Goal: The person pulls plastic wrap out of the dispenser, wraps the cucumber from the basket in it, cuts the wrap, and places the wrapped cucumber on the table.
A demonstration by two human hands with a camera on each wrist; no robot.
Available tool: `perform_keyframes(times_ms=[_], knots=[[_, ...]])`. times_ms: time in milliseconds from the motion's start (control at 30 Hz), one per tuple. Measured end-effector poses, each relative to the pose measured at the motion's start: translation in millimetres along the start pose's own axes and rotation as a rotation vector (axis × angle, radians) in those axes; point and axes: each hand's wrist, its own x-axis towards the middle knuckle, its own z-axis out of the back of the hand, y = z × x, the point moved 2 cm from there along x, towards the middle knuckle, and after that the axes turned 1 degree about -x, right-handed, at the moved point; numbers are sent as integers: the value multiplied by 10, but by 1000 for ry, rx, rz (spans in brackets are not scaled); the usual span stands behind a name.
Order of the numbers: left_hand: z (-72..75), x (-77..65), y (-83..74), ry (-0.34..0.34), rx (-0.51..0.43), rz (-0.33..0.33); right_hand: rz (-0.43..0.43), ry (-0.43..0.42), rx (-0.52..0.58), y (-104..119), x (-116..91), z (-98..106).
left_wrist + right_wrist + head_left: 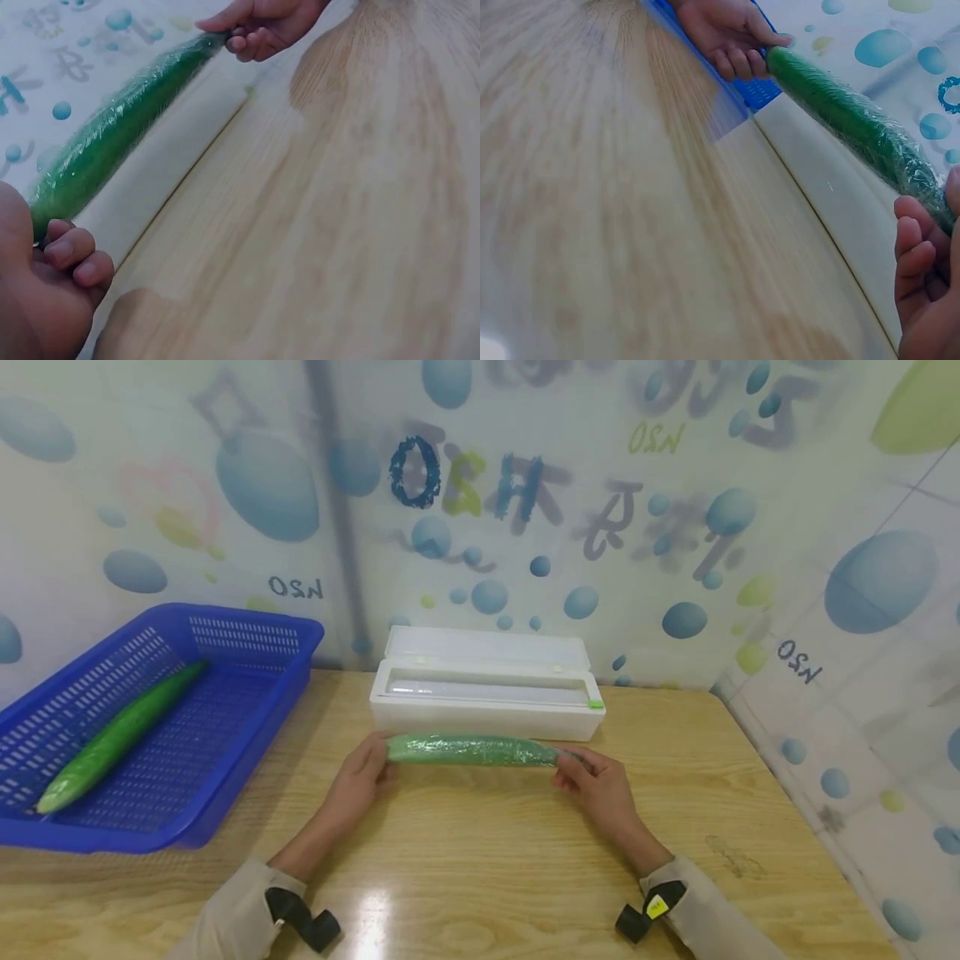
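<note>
A long green cucumber (472, 750) in clear plastic film is held level above the table, in front of a white box. My left hand (365, 770) pinches its left end between thumb and curled fingers. The right hand (600, 781) grips the other end, where the film (922, 176) looks bunched and wrinkled. In the left wrist view the wrapped cucumber (124, 127) stretches between both hands, with shiny creases along it. Behind it, the white cling film box (487, 714) has its lid (487, 649) raised, and a film roll (487, 692) lies inside.
At the left stands a blue plastic basket (258, 739) with slotted walls, holding another cucumber (123, 735). The wooden table (480, 877) runs back to a wall (480, 568) patterned with blue drops. A second wall (862, 693) borders the table's right side.
</note>
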Motion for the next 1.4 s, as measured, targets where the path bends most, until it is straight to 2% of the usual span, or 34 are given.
perform_keyframes(times_ms=[100, 200, 300, 400, 467, 533, 600, 700, 833, 933, 1067, 1133, 1267, 1400], knots=[[-7, -7, -4, 25, 23, -71, -7, 5, -15, 113, -30, -6], [-5, -9, -18, 2, 51, -115, 8, 30, -3, 185, -49, -17], [4, -9, -27, -48, 79, -89, 32, 56, 27, 94, -22, -15], [15, -6, -20, -87, 98, -26, 83, 78, 43, -14, 7, -12], [20, -3, -8, -90, 82, 12, 118, 83, 44, -57, 18, -15], [23, -2, -5, -74, 67, 22, 123, 76, 36, -75, 23, -18], [25, 0, -9, -50, 69, -1, 97, 58, 31, -86, 27, -17], [23, 0, -22, -8, 109, -79, 37, 35, 19, -92, 32, -11], [14, -5, -42, 16, 153, -150, 1, 46, 38, -82, 31, 2], [-1, -16, -56, 2, 110, -121, 19, 65, 37, -1, -4, -2], [-20, -33, -70, -44, 78, -37, 58, 95, 6, 144, -71, -29], [-23, -36, -72, -66, 91, 7, 77, 116, 8, 190, -94, -42], [-13, -24, -64, -86, 115, 70, 120, 142, 26, 197, -100, -53], [-7, -16, -52, -79, 98, 114, 112, 125, 1, 67, -46, -38]])
